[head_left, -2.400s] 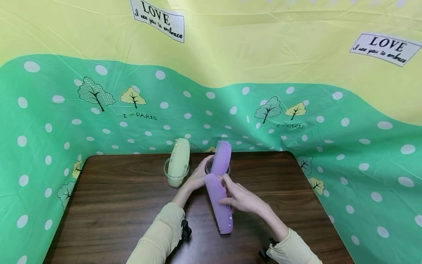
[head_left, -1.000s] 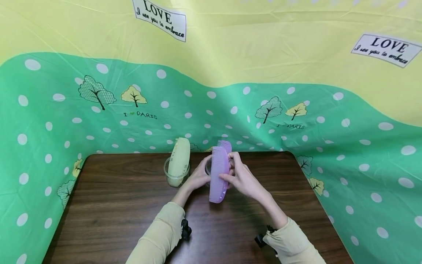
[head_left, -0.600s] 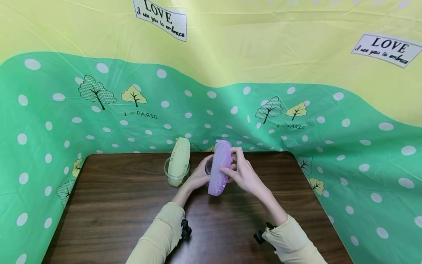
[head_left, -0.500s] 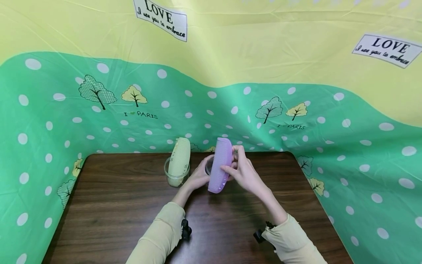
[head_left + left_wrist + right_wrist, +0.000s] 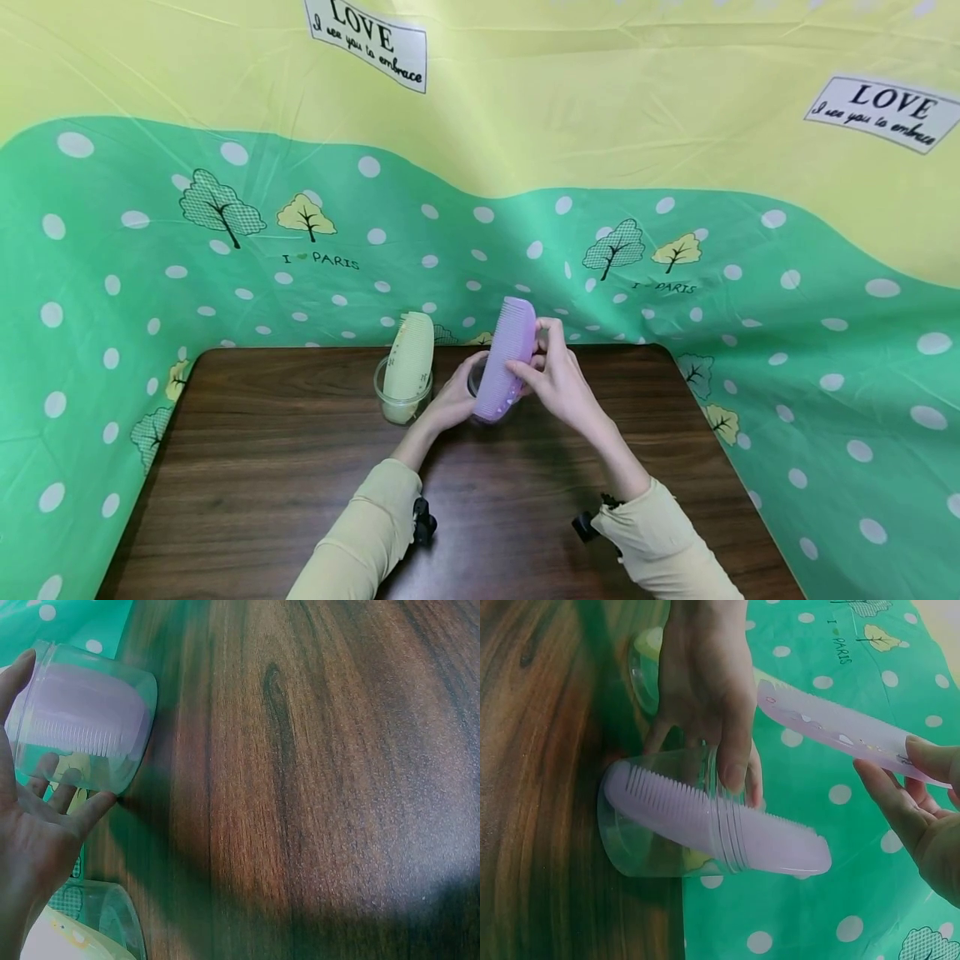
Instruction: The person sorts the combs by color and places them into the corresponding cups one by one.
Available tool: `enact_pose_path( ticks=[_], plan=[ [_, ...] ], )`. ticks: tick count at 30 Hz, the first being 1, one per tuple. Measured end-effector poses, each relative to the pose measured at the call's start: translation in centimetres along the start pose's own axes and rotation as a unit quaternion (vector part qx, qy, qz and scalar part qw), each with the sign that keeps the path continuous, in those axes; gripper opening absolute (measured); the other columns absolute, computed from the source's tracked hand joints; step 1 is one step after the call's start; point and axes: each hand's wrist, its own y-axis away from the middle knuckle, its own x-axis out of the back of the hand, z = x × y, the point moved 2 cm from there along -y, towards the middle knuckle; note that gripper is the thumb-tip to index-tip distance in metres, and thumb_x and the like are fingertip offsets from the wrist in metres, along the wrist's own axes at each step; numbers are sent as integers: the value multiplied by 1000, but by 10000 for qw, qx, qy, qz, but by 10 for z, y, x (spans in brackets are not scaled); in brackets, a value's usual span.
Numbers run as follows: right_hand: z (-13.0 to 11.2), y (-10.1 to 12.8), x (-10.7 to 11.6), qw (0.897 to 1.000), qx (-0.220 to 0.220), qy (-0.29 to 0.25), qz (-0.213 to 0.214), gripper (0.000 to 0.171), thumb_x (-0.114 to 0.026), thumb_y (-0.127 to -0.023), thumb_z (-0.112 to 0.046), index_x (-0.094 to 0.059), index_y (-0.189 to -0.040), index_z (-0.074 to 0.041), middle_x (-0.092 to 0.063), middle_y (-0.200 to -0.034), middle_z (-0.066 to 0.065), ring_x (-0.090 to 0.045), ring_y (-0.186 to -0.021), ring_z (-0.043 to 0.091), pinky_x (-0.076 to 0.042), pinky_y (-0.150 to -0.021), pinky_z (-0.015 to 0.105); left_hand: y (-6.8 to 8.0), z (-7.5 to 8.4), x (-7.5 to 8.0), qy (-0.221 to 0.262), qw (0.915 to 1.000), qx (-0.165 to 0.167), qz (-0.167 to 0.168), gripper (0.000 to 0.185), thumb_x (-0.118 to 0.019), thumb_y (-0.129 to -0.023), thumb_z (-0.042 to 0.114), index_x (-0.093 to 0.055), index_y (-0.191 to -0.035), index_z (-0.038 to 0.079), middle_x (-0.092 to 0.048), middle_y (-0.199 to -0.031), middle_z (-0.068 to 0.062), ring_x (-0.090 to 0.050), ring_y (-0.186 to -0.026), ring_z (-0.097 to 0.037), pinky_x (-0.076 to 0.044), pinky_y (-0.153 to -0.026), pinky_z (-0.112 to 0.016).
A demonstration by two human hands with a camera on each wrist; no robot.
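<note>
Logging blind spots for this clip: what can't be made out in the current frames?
- Clear cup: head view, hidden behind the held purple comb.
- Right hand: right wrist view, cut by the frame edge.
- Left hand: left wrist view, cut by the left edge.
- Yellow comb's cup: left wrist view, cut by the bottom edge, blurred.

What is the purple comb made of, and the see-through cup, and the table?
The purple comb looks like smooth moulded plastic: one even colour, with a thin row of teeth. The cup seems to be clear thin plastic, since the comb inside shows through and its rim has fine ridges. The table looks like dark wood or a wood-grain laminate; its streaky grain shows, but which one is unclear.
</note>
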Motion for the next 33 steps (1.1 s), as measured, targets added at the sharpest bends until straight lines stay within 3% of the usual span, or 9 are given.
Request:
enact_pose_path(
  ticks=[8, 16, 26, 33],
  plan=[
    [3, -4, 2, 9990, -35, -187, 394, 58, -70, -96, -4, -29, -136, -6, -66, -113, 28, -74, -78, 37, -61, -54, 32, 1, 0, -1, -16, 10000, 13, 43, 92, -86, -80, 26, -37, -157, 28, -42, -161, -9, -44, -146, -28, -36, -120, -50],
    [-21, -2, 4, 9962, -319, -138, 792, 53, -66, -96, 3, -28, -134, 2, -62, -114, 32, -71, -83, 50, -60, -56, 27, -1, 0, -3, 89, 9999, 133, 28, 96, -90, -78, 30, -36, -156, 32, -42, -161, -5, -44, -145, -26, -36, -120, -51],
    [23, -12, 0, 9923, -411, 72, 1170, 58, -69, -97, -4, -30, -140, -5, -63, -115, 26, -71, -81, 43, -60, -55, 27, -1, 0, -2, -36, 9999, 163, -29, 98, -89, -79, 39, -33, -159, 30, -40, -163, -1, -37, -151, -24, -31, -123, -53],
    [36, -14, -2, 9910, -250, 171, 1306, 55, -71, -96, -10, -33, -136, -10, -64, -105, 21, -71, -74, 33, -60, -53, 29, 0, 1, -2, -66, 9997, 208, -84, 99, -89, -79, 39, -32, -160, 31, -37, -165, -1, -36, -152, -24, -31, -123, -53]
  ],
)
